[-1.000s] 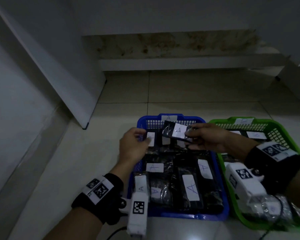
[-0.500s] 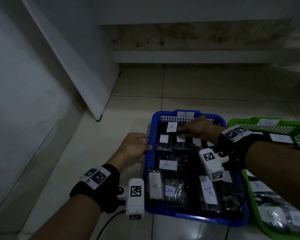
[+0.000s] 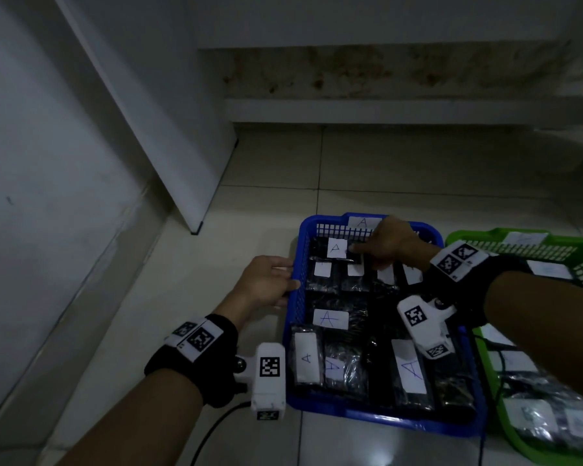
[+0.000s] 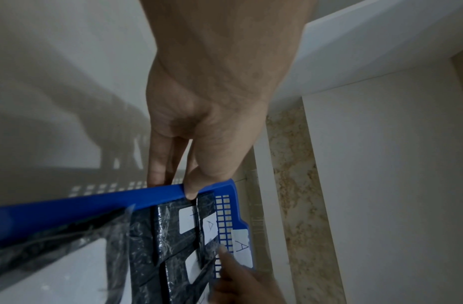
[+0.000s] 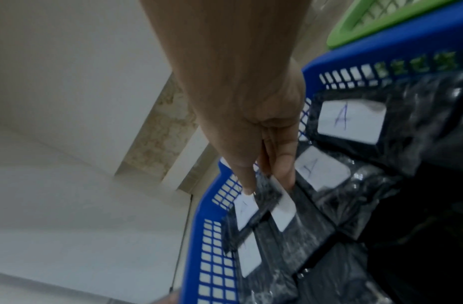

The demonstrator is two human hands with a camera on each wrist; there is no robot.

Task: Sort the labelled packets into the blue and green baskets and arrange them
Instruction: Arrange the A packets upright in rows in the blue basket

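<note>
The blue basket (image 3: 377,417) holds several black packets with white "A" labels. My right hand (image 3: 357,250) reaches to its far end and pinches one "A" packet (image 3: 335,248) standing against the far wall, at the left. In the right wrist view my right hand (image 5: 266,186) has its thumb on that packet (image 5: 247,209) and its fingers behind it. My left hand (image 3: 288,280) grips the basket's left rim. In the left wrist view my left hand (image 4: 173,186) has its thumb over the rim (image 4: 95,203) and its fingers outside. The green basket (image 3: 485,235) stands to the right with labelled packets.
A white panel (image 3: 182,146) leans against the left wall, its foot near the blue basket's far left corner. A stained wall base (image 3: 384,72) runs across the back. Both baskets stand on the tiled floor (image 3: 418,169). A black cable (image 3: 216,428) hangs from my left wrist.
My right hand carried the "A" packet from above the basket's middle down to its far left end. My left hand moved from the packets to the left rim.
</note>
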